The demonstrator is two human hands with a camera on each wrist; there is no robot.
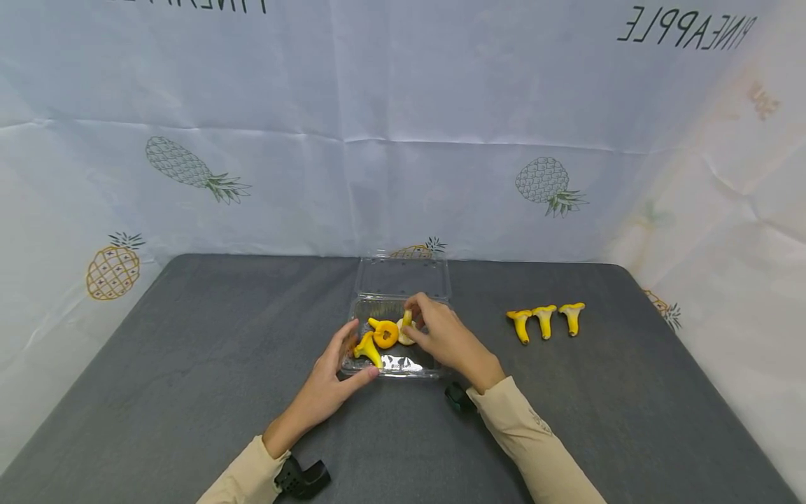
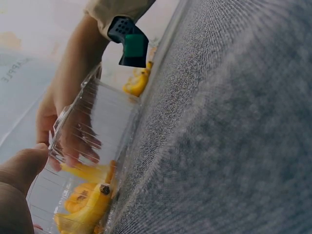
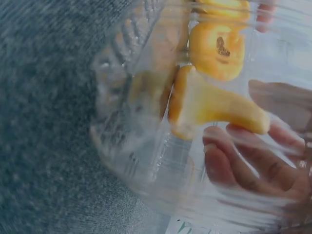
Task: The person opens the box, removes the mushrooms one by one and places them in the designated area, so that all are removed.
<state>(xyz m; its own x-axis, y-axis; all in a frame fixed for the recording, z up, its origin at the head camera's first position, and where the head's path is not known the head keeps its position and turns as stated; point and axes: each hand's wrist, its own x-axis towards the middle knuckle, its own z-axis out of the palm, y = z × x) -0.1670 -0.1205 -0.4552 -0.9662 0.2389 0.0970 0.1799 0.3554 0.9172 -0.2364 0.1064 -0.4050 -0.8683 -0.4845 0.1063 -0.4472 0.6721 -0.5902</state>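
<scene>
In the head view, a clear plastic clamshell box [image 1: 412, 365] holds several yellow chanterelle mushrooms [image 1: 385, 335]. My left hand [image 1: 330, 381] grips its near left corner, thumb along the front rim and fingers at the left side. Inside the box, my right hand [image 1: 443, 334] has its thumb and fingers loosely around the stem of a cap-down chanterelle [image 3: 209, 105]. The right wrist view, through the plastic, shows small gaps between that stem and the fingers [image 3: 219, 163]. Another chanterelle [image 1: 368, 348] lies beside my left fingers.
The box's hinged lid [image 1: 403, 276] stands open at the back. Several chanterelles [image 1: 544, 322] lie in a row on the grey cloth-covered table [image 1: 220, 364], to the right. A pineapple-printed curtain [image 1: 378, 182] hangs behind the table. Dark devices [image 1: 305, 479] sit at both wrists.
</scene>
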